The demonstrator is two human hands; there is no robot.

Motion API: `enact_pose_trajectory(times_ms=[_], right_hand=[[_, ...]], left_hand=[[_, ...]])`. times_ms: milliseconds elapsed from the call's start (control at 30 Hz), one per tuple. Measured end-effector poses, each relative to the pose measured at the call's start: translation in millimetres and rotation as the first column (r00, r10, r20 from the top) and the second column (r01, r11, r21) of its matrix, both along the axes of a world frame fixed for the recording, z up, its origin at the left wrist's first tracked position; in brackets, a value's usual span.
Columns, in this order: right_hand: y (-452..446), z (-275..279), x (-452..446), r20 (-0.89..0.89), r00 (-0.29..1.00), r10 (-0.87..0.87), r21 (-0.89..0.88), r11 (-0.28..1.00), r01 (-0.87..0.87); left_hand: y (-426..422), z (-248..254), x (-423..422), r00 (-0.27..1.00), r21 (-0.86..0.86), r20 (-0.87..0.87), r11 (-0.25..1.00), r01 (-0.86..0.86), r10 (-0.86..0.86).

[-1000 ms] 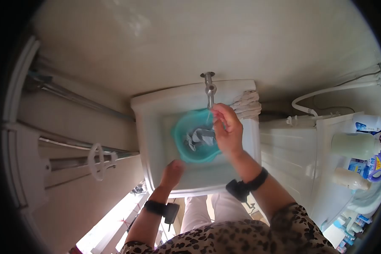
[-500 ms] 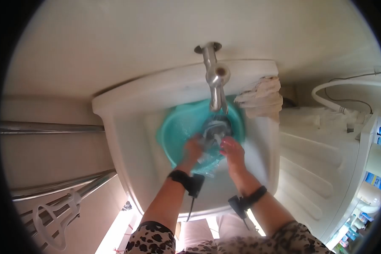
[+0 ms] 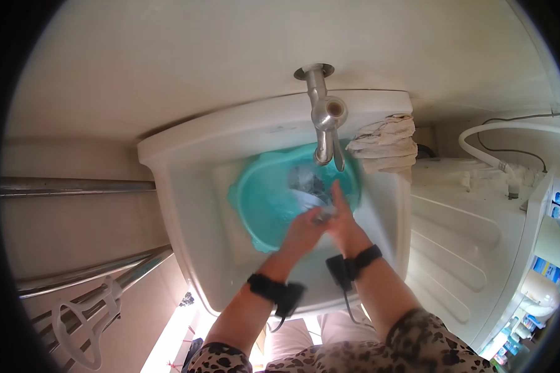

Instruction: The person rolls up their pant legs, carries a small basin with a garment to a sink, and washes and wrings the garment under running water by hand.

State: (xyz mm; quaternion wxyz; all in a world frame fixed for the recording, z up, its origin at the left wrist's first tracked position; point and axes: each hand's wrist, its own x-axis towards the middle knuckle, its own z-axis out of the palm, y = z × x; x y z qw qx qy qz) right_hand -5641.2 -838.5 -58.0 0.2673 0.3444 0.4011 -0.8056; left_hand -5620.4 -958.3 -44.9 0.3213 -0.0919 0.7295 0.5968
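A wet grey-and-white piece of cloth (image 3: 308, 186) hangs over the turquoise basin (image 3: 250, 214); its exact kind is unclear. My left hand (image 3: 305, 230) is closed on the cloth's near end, fingers bunched together. Right beside it, my right hand (image 3: 347, 229) also grips that end, one finger stretched up along the side. The two hands meet at the basin's near right part, and the cloth between them is partly hidden. Above the basin's far side is the metal faucet (image 3: 323, 118), its spout over the water.
The basin stands inside a white sink (image 3: 193, 248). A beige cloth (image 3: 384, 144) drapes over the sink's right back rim. At right stands a white ridged appliance (image 3: 448, 248) with a hose (image 3: 479, 129). Metal bars (image 3: 81, 186) and a white plastic hanger (image 3: 84, 323) are at left.
My hands have come together and toward me. The cloth, bunched under the faucet before, now stretches away from my hands. The view has shifted slightly.
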Motion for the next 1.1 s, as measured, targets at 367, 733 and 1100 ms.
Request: enact_pose_trajectory(times_ms=[367, 733, 1100], right_hand=[[-46, 32, -5, 0.084, 0.996, -0.023, 0.457, 0.889, -0.018], [10, -10, 20, 0.017, 0.979, 0.203, 0.678, 0.717, -0.16], [1, 16, -14, 0.309, 0.94, -0.143, -0.026, 0.987, 0.159]], left_hand=[[-46, -84, -15, 0.991, -0.543, -0.097, 0.83, -0.127, 0.089], [-20, -142, 20, 0.78, -0.658, 0.059, 0.564, 0.499, -0.622], [-4, 27, -8, 0.989, -0.01, 0.097, 0.993, 0.117, -0.116]])
